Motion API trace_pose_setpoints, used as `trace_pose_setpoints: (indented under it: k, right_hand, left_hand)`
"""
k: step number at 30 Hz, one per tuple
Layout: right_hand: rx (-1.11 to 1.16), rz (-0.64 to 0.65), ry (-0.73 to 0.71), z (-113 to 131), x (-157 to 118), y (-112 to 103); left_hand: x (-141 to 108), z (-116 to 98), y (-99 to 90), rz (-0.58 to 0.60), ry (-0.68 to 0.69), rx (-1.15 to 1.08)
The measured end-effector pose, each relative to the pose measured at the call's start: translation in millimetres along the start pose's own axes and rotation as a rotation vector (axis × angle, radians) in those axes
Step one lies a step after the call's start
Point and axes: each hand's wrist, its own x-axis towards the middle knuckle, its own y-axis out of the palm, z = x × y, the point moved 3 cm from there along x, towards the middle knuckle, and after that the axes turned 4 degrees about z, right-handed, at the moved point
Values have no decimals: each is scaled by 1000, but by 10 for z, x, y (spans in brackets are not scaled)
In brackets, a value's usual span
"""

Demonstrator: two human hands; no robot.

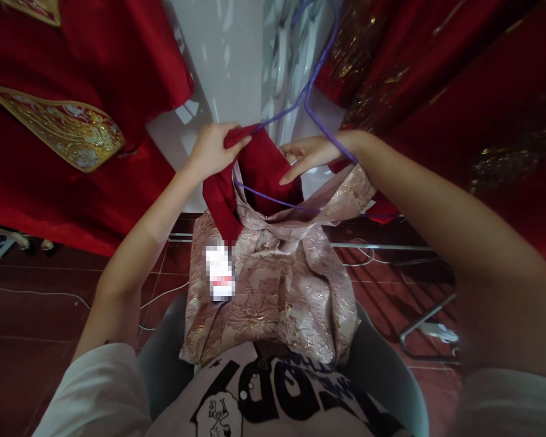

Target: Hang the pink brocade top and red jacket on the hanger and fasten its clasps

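Observation:
A pink and gold brocade garment (264, 291) hangs in front of my torso on a thin purple hanger (318, 73). A plain red cloth (266, 161) lies at its top opening, and one end drapes down over the left side. My left hand (216, 149) pinches the red cloth at its upper left, beside the hanger wire. On the right, my right hand (307, 155) is at the edge of the red cloth, thumb and fingers apart; some fingertips are hidden behind the cloth. A white tag (219, 273) hangs on the garment's left front.
Red garments with gold embroidery hang at the left (131, 60) and right (437, 109). A white surface (227, 54) stands behind the hands. Below are a metal rail (382, 247), white cables, a metal stand (418, 331) and red floor tiles (27, 315).

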Motion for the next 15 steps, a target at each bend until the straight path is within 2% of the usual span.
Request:
trace_pose_setpoints:
  k: [2,3,5,7,9,10,12,15]
  right_hand:
    - [-21,65,51,-59,-18,-38]
    - [-35,156,96,-96,-5,-53]
    - [-109,487,277,-188,38,-62]
    - [-250,891,570,-290,47,-96]
    - [-346,1062,713,-329,76,-185]
    - [-386,1080,738,-336,92,-234]
    - [-498,1021,697,-346,119,-338]
    - [-708,834,531,-378,120,-501]
  left_hand:
    - [17,27,2,0,2,6]
    - [22,24,0,3,7,20]
    - [21,-3,-10,12,25,65]
    - [14,-37,-26,17,51,120]
    - [10,-59,-41,15,78,168]
    - [10,-62,-44,13,88,186]
    - [16,-57,-43,7,97,206]
    - [24,-41,-34,-6,100,206]
